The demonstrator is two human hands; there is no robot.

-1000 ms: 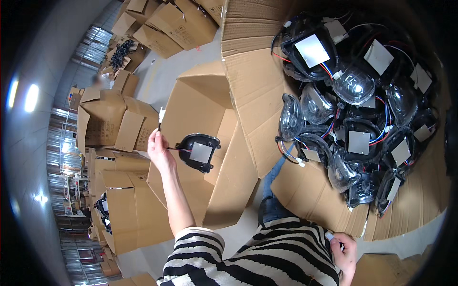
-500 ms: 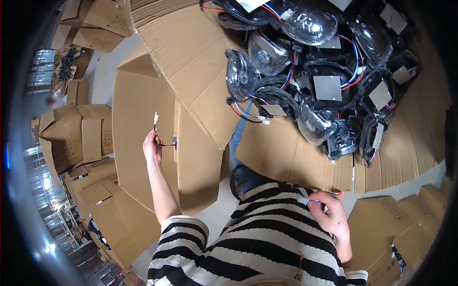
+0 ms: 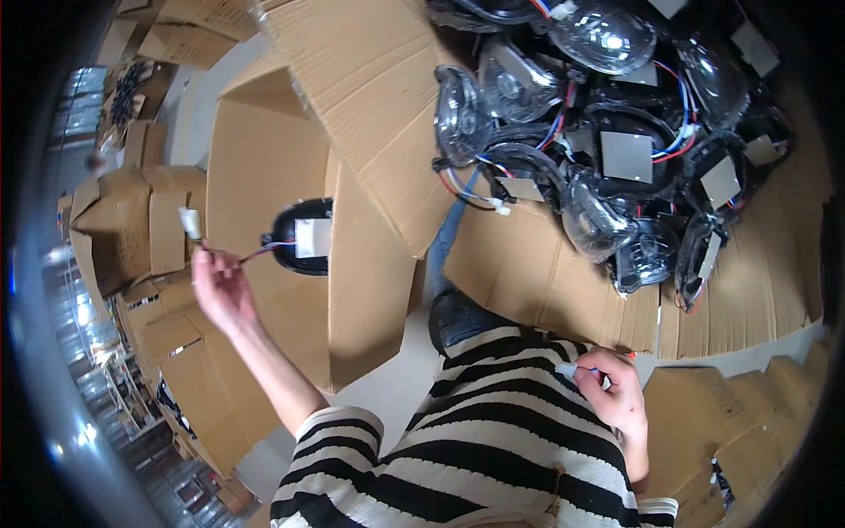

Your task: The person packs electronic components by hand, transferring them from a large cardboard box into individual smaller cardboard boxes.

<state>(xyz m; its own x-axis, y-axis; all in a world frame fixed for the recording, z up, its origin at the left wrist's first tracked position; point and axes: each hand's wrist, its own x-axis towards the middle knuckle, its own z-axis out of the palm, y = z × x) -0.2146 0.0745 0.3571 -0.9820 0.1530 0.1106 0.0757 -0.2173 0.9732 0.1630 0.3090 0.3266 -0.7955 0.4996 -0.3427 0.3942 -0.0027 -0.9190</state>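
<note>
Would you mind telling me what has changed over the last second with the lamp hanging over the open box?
The left hand kept hold of the wire throughout. The black lamp dangling from it dropped out of sight half a second ago and now shows again inside the open cardboard box. The right hand still grips a small pen-like thing at the striped shirt; the lamp pile stayed put.

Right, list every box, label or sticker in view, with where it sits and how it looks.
Open carton: left of centre, brown, flaps up, a headlamp hanging inside.
White label: square, on that headlamp's black back.
Grey plates: square, on the backs of the piled lamps, upper right.
Flat cardboard sheets: brown, under the pile.
Stacked cartons: brown, far left.
White connector: above the left hand.
</note>
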